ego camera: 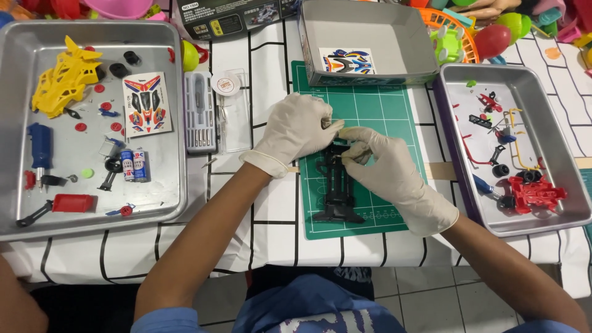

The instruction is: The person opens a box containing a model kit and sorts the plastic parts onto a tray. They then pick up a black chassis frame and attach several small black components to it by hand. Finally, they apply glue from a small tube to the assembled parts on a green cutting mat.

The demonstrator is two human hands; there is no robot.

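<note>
Both of my hands wear pale latex gloves and work over a black toy car chassis point(338, 191) that lies lengthwise on a green cutting mat point(382, 111). My left hand point(296, 131) curls over the far end of the chassis and grips it. My right hand point(382, 166) pinches a small part against the chassis right beside the left fingertips. The part itself is too small to make out.
A metal tray point(176, 179) at left holds a yellow car body point(61, 80), a sticker sheet point(147, 103), two batteries point(134, 165) and small parts. A metal tray point(555, 123) at right holds red and black parts. A grey box point(394, 31) stands behind the mat, a screwdriver set point(200, 111) left of it.
</note>
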